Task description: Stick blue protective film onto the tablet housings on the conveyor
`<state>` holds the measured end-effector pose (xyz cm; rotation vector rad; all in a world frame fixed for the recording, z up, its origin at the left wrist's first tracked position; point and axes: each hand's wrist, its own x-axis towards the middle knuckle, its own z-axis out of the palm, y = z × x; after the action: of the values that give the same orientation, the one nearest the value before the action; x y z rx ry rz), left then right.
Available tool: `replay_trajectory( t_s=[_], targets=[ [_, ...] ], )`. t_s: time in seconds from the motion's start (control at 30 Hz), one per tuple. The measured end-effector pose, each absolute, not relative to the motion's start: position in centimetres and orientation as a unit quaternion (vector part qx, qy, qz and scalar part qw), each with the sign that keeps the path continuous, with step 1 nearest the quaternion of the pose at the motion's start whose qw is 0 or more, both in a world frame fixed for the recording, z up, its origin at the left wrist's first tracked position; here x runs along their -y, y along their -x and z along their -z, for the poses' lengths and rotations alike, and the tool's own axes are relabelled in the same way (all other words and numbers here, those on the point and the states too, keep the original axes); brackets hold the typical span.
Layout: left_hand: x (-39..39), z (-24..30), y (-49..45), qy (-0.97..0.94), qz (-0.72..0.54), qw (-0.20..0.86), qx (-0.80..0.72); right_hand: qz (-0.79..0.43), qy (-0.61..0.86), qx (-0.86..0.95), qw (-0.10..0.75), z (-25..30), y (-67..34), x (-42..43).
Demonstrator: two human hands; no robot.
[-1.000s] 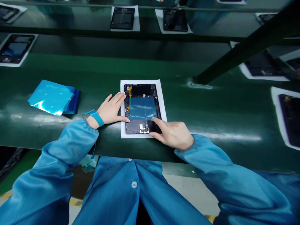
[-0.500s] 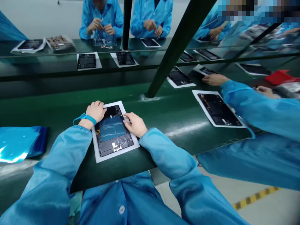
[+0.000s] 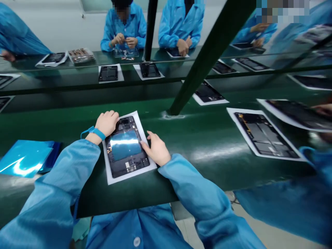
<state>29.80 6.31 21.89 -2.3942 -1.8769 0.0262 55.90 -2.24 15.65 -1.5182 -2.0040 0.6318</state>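
An opened black tablet (image 3: 127,162) lies on a white sheet (image 3: 111,177) on the green belt, with a glossy blue film (image 3: 126,145) over its middle. My left hand (image 3: 107,123) rests curled on the tablet's far left corner, a blue wrist strap behind it. My right hand (image 3: 156,149) presses on the tablet's right edge beside the film, fingers bent and together. Neither hand lifts anything.
A stack of blue films (image 3: 24,160) lies at my left. More opened tablets on white sheets (image 3: 261,133) (image 3: 209,93) lie to the right and on the far belt. A dark slanted post (image 3: 204,58) meets the belt. A neighbour's blue sleeve (image 3: 290,200) is at right; several people work opposite.
My view swung up and to the right from straight down. My left hand moved up to the tablet's far corner. My right hand slid down its right edge. The neighbour's hand drew back from the belt.
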Motion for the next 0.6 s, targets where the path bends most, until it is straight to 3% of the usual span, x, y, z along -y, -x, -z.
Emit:
replay_trajectory(
  t_s=[0.23,0.4,0.6],
  targets=[
    [-7.1,-26.1,-27.4,0.745,0.076,0.099,0.655,-0.38,0.479,0.749,0.257,-15.6,-56.3,0.8],
    [-6.4,-25.3,-24.9,0.658,0.223,0.119,0.709,-0.361,0.526,0.717,0.282,-14.8,-54.0,-6.6],
    [-1.6,-19.9,-24.4,0.743,0.145,-0.035,0.653,-0.277,0.628,0.67,0.283,-15.1,-51.5,-18.5]
  ],
)
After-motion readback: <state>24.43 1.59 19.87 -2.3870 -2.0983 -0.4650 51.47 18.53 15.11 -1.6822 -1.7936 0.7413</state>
